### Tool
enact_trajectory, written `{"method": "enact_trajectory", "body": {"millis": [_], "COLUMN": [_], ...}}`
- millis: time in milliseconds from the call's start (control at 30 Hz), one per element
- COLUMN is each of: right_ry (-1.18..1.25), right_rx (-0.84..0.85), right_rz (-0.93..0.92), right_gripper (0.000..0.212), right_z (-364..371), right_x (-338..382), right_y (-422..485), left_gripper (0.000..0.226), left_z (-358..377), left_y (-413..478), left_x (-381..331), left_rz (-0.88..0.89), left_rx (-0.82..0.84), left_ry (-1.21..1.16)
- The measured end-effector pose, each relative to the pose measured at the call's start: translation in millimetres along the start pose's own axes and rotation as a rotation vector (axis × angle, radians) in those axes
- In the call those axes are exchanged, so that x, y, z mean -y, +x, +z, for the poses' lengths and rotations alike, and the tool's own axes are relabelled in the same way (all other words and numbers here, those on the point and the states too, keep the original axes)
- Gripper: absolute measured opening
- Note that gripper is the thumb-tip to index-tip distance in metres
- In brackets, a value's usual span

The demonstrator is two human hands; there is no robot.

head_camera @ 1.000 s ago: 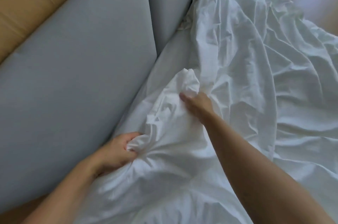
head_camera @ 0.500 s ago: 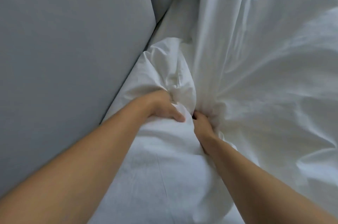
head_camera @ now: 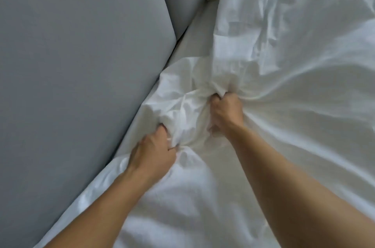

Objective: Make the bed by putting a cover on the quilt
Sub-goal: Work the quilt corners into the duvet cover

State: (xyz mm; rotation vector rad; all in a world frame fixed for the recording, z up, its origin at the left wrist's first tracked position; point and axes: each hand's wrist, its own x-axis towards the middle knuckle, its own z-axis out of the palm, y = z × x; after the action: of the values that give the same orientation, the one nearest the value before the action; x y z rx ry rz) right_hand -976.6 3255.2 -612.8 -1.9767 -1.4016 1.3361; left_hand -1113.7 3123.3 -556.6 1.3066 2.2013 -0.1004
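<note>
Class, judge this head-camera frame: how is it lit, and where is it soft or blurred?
Head view: soft, even light, brightest on the white cover at right, gentle fold shadows, no glare; left hand and right hand fairly sharp; fabric near the bottom edge smeared.

1. Two arms of one person show, seen from above by the camera on their own head. Each is bare from the lower edge of the picture to the wrist.
2. The left forearm (head_camera: 97,209) is slim and smooth and narrows towards the wrist. It is slightly blurred.
3. The left grip (head_camera: 154,156) is a bare hand seen from the back, with rounded knuckles.
4. The right forearm (head_camera: 294,187) looks broader, being nearer the camera, and is equally smooth.
5. The right grip (head_camera: 225,114) is a bare hand. Its back and knuckle ridge are visible, and its fingertips are hidden.
</note>
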Motion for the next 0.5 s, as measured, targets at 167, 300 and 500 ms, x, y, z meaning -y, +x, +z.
{"method": "enact_trajectory", "body": {"millis": [167, 300, 500], "right_ry": [0.230, -0.309, -0.587], "right_rx": [0.054, -0.045, -0.372], "right_rz": [-0.336, -0.537, -0.004], "right_gripper": [0.027, 0.046, 0.060], "right_z": [-1.6, -7.6, -93.1], "right_x": [81.6, 42.8, -79.5], "right_y": [23.1, 23.2, 24.7], "left_gripper": [0.037, 0.035, 0.034], "left_z": [-40.6, -23.5, 3.7], "left_y": [39.2, 68.4, 82.8], "left_x": [21.2, 31.4, 21.7], "left_rz": [-0.081, -0.132, -0.212], "left_rx": [-0.359, -0.163, -0.187], "left_ry": [-0.118, -0.014, 0.096]}}
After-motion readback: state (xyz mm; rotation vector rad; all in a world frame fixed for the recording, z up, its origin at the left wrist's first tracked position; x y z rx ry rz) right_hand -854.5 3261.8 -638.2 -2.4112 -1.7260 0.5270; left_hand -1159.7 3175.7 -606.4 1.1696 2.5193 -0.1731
